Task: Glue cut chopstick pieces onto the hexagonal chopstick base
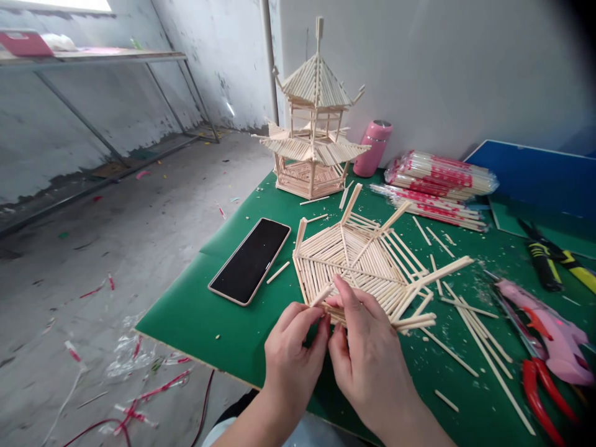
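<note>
A hexagonal frame of thin wooden sticks [372,261] lies on the green tabletop, with short posts standing up at its corners. At its near left corner, my left hand [294,341] is closed in a pinch on the edge, beside a short upright post [321,295]. My right hand [370,341] grips the near edge just to the right, its thumb below and index finger raised over the sticks. The fingertips of both hands nearly meet, and part of the near edge is hidden behind them.
A stick pagoda [319,124] stands behind, near a pink bottle [372,148] and wrapped stick bundles [437,186]. A phone [251,261] lies left. Loose sticks [484,335], a pink glue gun [544,329], red-handled pliers [542,397] and yellow-black pliers [554,254] lie right.
</note>
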Tool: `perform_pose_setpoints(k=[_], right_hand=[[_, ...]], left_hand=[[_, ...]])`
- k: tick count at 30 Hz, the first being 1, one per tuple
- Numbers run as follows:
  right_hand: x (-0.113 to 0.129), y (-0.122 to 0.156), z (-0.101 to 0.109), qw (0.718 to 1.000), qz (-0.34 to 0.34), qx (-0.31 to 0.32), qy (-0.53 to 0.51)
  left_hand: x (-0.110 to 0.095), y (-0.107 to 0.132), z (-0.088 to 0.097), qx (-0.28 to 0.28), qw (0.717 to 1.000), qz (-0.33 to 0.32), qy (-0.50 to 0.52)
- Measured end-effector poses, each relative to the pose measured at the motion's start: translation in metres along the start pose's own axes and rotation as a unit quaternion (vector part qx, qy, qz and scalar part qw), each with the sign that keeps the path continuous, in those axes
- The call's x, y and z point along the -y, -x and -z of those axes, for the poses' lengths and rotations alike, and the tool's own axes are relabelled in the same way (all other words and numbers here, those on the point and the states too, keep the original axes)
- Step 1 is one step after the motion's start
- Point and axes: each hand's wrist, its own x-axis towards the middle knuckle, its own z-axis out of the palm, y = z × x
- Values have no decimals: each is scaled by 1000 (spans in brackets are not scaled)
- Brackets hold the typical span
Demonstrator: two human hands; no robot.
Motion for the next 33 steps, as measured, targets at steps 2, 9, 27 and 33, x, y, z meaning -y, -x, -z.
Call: perform_pose_setpoints(k=[2, 9, 27, 33], right_hand=[[0, 0, 0, 1000, 3, -2, 4], [0, 0, 1, 1000, 9, -8, 14], [-1, -1, 0, 1000, -3, 7, -1], [0, -1, 1, 1000, 2, 0, -1]], left_hand=[[0, 0, 0, 4, 1000, 2, 8], [2, 1, 0, 2, 1000, -3, 17], [1, 1, -1, 5, 1000, -12, 15], [2, 2, -1, 7, 1000, -15, 22]])
